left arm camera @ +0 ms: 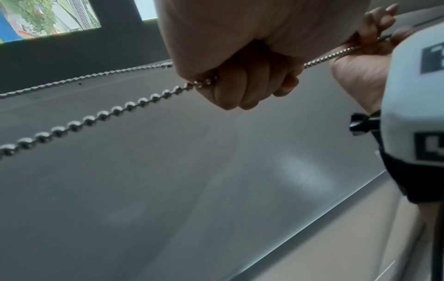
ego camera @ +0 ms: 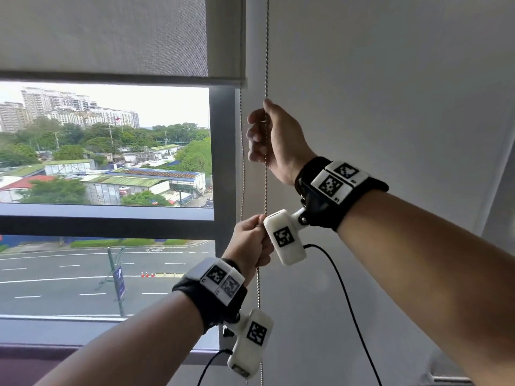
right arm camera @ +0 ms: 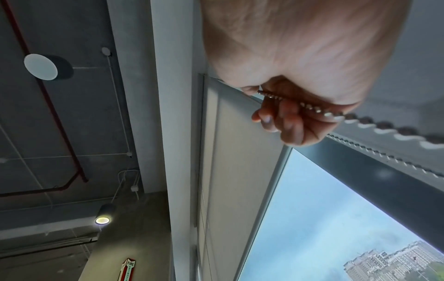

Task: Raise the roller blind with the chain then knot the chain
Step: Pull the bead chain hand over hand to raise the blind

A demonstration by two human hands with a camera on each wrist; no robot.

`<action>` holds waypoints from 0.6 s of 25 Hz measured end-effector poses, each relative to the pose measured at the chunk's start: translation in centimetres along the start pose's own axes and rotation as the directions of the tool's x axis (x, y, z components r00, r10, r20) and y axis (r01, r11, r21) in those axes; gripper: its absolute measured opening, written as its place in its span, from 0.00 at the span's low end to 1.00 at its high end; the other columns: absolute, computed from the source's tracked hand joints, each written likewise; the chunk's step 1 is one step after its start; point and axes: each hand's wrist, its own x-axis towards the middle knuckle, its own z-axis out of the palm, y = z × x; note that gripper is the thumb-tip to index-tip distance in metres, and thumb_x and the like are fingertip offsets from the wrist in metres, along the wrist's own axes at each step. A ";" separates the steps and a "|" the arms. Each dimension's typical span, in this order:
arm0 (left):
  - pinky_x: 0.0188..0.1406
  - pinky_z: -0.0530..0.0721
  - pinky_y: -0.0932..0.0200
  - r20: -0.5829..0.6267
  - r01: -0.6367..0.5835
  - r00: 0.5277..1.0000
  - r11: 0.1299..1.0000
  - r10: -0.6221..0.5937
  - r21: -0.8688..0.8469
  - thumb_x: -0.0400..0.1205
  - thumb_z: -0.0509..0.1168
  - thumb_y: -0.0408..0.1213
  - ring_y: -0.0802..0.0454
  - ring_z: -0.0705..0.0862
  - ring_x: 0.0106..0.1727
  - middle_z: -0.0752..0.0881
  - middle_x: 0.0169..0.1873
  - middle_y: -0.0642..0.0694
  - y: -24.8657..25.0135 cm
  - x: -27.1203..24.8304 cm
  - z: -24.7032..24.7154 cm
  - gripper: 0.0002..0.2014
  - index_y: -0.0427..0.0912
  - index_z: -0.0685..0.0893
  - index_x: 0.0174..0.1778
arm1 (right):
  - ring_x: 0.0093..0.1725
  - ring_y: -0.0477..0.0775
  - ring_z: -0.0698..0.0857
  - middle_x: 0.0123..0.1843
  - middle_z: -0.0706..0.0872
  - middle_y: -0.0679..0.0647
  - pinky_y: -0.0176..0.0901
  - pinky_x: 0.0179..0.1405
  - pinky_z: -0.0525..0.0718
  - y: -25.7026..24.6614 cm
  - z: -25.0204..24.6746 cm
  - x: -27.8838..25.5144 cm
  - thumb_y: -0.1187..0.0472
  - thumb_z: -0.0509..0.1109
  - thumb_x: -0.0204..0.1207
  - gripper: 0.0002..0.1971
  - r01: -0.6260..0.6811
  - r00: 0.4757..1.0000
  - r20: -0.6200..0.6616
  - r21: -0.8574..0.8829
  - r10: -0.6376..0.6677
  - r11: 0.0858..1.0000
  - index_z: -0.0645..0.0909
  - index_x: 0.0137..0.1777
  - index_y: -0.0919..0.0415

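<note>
The grey fabric roller blind (ego camera: 111,37) hangs partly raised, its bottom bar (ego camera: 119,78) level with the upper part of the window, so the glass below shows buildings, trees and a road. The silver metal beaded chain (ego camera: 266,51) runs down just right of the dark window frame (ego camera: 223,151), in front of the plain white wall (ego camera: 390,93); a second strand (ego camera: 242,162) hangs closer to the frame.

The right hand (ego camera: 274,140) is higher up, its fingers (right arm camera: 286,121) curled round the front strand with the thumb over the beads. The left hand (ego camera: 252,242) is lower on the same strand, its fingers (left arm camera: 242,89) closed in a fist round the chain, which leaves the fist below. The white camera block (ego camera: 284,236) on the right wrist hangs just beside the left hand, covering part of the chain there. A black cable (ego camera: 342,291) trails down from it across the wall.
</note>
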 end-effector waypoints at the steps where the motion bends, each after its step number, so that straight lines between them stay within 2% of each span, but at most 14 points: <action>1: 0.23 0.48 0.61 -0.001 0.006 1.000 1.000 -0.006 0.010 0.83 0.48 0.27 0.56 0.55 0.18 0.59 0.21 0.48 -0.5 -0.3 -0.1 0.16 0.41 0.73 0.31 | 0.25 0.51 0.53 0.24 0.63 0.51 0.44 0.26 0.51 0.3 0.1 -0.1 0.48 0.50 0.87 0.21 -0.016 1.000 -0.003 0.012 0.016 1.000 0.68 0.33 0.55; 3: 0.23 0.49 0.62 -0.001 0.023 1.000 0.999 -0.023 0.025 0.83 0.51 0.29 0.56 0.56 0.21 0.60 0.22 0.47 -1.3 -0.6 -0.2 0.19 0.45 0.75 0.27 | 0.21 0.48 0.51 0.20 0.58 0.46 0.40 0.25 0.47 1.0 0.1 -0.5 0.46 0.50 0.87 0.23 -0.035 0.999 -0.028 0.015 0.035 0.999 0.61 0.29 0.51; 5: 0.23 0.51 0.63 0.002 0.038 0.999 0.999 -0.038 0.035 0.83 0.54 0.31 0.55 0.58 0.24 0.62 0.22 0.47 -1.8 -0.7 -0.3 0.22 0.46 0.80 0.23 | 0.17 0.46 0.52 0.18 0.58 0.44 0.37 0.24 0.46 1.5 0.0 -0.9 0.44 0.50 0.87 0.24 -0.044 0.997 -0.057 0.005 0.044 0.999 0.58 0.28 0.50; 8: 0.22 0.54 0.61 0.014 0.046 0.999 0.995 -0.047 0.090 0.82 0.56 0.33 0.53 0.61 0.25 0.66 0.22 0.46 -2.2 -0.4 -0.5 0.21 0.47 0.76 0.21 | 0.17 0.46 0.53 0.18 0.58 0.43 0.34 0.21 0.49 2.3 -0.3 -1.6 0.44 0.51 0.86 0.26 -0.006 0.997 -0.079 -0.010 0.005 1.000 0.59 0.26 0.51; 10: 0.22 0.60 0.61 0.058 0.031 0.998 0.990 -0.040 0.138 0.84 0.57 0.36 0.51 0.65 0.23 0.71 0.24 0.44 -2.1 -0.1 -1.0 0.18 0.47 0.80 0.26 | 0.17 0.46 0.53 0.19 0.58 0.44 0.34 0.20 0.50 2.7 -0.6 -1.9 0.44 0.50 0.86 0.26 0.021 0.995 -0.092 -0.015 -0.023 1.000 0.60 0.25 0.51; 11: 0.22 0.66 0.60 0.082 0.025 0.996 0.992 -0.036 0.126 0.85 0.56 0.38 0.49 0.70 0.24 0.76 0.26 0.42 -1.8 0.2 -1.4 0.16 0.44 0.84 0.33 | 0.17 0.46 0.53 0.19 0.58 0.44 0.33 0.20 0.50 3.0 -0.9 -2.0 0.44 0.50 0.86 0.26 0.031 0.995 -0.095 -0.015 -0.032 0.999 0.60 0.25 0.51; 13: 0.33 0.78 0.56 0.141 0.001 0.990 1.000 -0.002 0.009 0.86 0.53 0.41 0.46 0.82 0.32 0.86 0.33 0.40 -0.7 0.7 -2.0 0.16 0.36 0.84 0.50 | 0.18 0.46 0.52 0.19 0.57 0.44 0.34 0.20 0.50 3.8 -1.4 -2.4 0.45 0.50 0.86 0.25 0.049 0.994 -0.092 -0.025 -0.052 0.998 0.60 0.26 0.51; 14: 0.40 0.81 0.53 0.155 -0.018 0.988 0.998 0.027 -0.060 0.86 0.52 0.42 0.45 0.85 0.37 0.87 0.37 0.40 0.0 1.1 -2.2 0.18 0.34 0.82 0.54 | 0.18 0.46 0.52 0.19 0.57 0.44 0.34 0.20 0.50 4.4 -1.6 -2.6 0.45 0.49 0.86 0.25 0.054 0.994 -0.093 -0.032 -0.057 0.998 0.60 0.26 0.51; 15: 0.45 0.81 0.52 0.152 -0.043 0.987 0.992 0.061 -0.118 0.86 0.51 0.43 0.46 0.86 0.40 0.88 0.39 0.40 0.9 1.4 -2.2 0.18 0.34 0.81 0.55 | 0.18 0.47 0.52 0.19 0.57 0.44 0.34 0.19 0.51 5.1 -1.9 -2.9 0.45 0.49 0.86 0.25 0.056 0.994 -0.095 -0.034 -0.059 0.998 0.60 0.26 0.51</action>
